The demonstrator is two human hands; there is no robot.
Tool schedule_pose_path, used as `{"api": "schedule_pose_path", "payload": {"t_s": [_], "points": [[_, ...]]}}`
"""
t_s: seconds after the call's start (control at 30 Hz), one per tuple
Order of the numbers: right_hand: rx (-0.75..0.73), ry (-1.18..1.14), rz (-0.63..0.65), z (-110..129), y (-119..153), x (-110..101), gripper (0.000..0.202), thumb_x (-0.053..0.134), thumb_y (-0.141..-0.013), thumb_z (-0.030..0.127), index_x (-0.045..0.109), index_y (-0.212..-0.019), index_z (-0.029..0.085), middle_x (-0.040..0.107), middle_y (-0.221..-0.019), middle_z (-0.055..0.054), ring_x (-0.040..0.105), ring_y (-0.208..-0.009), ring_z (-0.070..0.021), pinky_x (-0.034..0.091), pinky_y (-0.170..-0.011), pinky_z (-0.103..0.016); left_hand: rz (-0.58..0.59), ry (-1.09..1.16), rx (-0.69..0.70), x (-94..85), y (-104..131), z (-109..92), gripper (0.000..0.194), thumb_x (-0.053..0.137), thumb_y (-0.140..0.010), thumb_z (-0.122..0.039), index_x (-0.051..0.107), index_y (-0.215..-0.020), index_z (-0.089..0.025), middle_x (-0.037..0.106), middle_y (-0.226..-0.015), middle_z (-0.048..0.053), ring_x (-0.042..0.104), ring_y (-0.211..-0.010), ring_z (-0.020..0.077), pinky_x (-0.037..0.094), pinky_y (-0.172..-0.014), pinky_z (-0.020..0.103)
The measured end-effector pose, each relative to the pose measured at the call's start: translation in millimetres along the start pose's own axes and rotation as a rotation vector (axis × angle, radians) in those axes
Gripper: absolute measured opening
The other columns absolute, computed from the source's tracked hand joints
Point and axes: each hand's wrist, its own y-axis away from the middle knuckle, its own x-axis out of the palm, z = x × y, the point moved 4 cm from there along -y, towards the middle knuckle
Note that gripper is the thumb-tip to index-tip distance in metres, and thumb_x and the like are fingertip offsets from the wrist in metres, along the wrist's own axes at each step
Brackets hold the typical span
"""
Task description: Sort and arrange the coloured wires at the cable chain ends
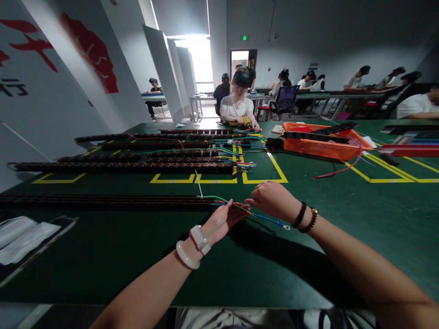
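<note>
A long black-sleeved wire harness (137, 201) lies across the near part of the table. From its right end come loose coloured wires, which my left hand (221, 223) holds between thumb and fingers. A blue wire (269, 220) with a ring terminal (286, 227) sticks out to the right beyond these fingers. My right hand (274, 200) is curled closed just above the wires; whatever its fingertips pinch is hidden. Near the harness end, a white cable tie (199, 184) stands up with its tail loose beside a green wire (219, 198).
Several more wire harnesses (126, 167) lie farther back over yellow tape outlines. An orange basket (308, 148) holding black pieces stands at the back right, a pink wire (338, 172) trailing out. Across the table sits a co-worker (237, 107) with a yellow tool. White cloth-like items (27, 237) lie at left.
</note>
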Motion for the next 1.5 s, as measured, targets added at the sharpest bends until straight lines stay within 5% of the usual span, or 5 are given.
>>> {"api": "schedule_pose_path", "payload": {"t_s": [0.13, 0.4, 0.63, 1.0, 1.5], "points": [[-0.001, 0.035, 0.085, 15.8, 4.8, 11.0, 0.044, 0.048, -0.087, 0.049, 0.070, -0.072, 0.014, 0.068, -0.071, -0.011, 0.063, -0.070, -0.0216, 0.037, -0.062, -0.029, -0.023, -0.032, -0.015, -1.7, 0.0, 0.5, 0.028, 0.046, -0.091, -0.025, 0.065, -0.081, -0.007, 0.069, -0.083, 0.013, 0.066, -0.082, 0.0191, 0.046, -0.093, 0.035], [-0.047, 0.028, 0.129, 30.4, 3.7, 24.0, 0.025, 0.047, -0.088, 0.028, 0.068, -0.080, 0.014, 0.070, -0.079, -0.011, 0.065, -0.075, -0.0208, 0.040, -0.067, -0.028, -0.005, 0.004, -0.002, -2.3, -0.2, 0.9, 0.029, 0.047, -0.090, -0.026, 0.065, -0.077, -0.008, 0.069, -0.079, 0.010, 0.065, -0.077, 0.0161, 0.046, -0.094, 0.034], [0.141, 0.046, -0.072, -2.2, -8.8, 12.6, 0.031, 0.044, -0.090, 0.036, 0.064, -0.082, 0.014, 0.069, -0.079, -0.011, 0.064, -0.078, -0.0212, 0.040, -0.067, -0.027, 0.057, 0.012, -0.006, -1.0, -1.5, -0.3, 0.033, 0.049, -0.089, -0.036, 0.064, -0.091, -0.006, 0.068, -0.097, 0.016, 0.063, -0.096, 0.0230, 0.045, -0.095, 0.038], [0.249, -0.053, 0.070, -30.8, -32.0, 71.3, 0.040, 0.042, -0.089, 0.048, 0.065, -0.090, 0.016, 0.069, -0.083, -0.011, 0.065, -0.076, -0.0202, 0.040, -0.062, -0.024, 0.145, -0.060, 0.024, -2.7, 0.0, -1.1, 0.027, 0.045, -0.091, -0.028, 0.060, -0.096, -0.005, 0.064, -0.106, 0.020, 0.059, -0.105, 0.0246, 0.040, -0.099, 0.040], [0.086, -0.025, 0.133, 23.0, -4.3, 27.3, 0.051, 0.036, -0.090, 0.052, 0.069, -0.078, 0.015, 0.069, -0.076, -0.013, 0.066, -0.069, -0.0221, 0.042, -0.057, -0.026, 0.077, 0.006, 0.020, -6.9, -4.4, 3.6, 0.026, 0.045, -0.091, -0.021, 0.064, -0.080, -0.007, 0.068, -0.079, 0.011, 0.065, -0.079, 0.0173, 0.042, -0.097, 0.038]]}}
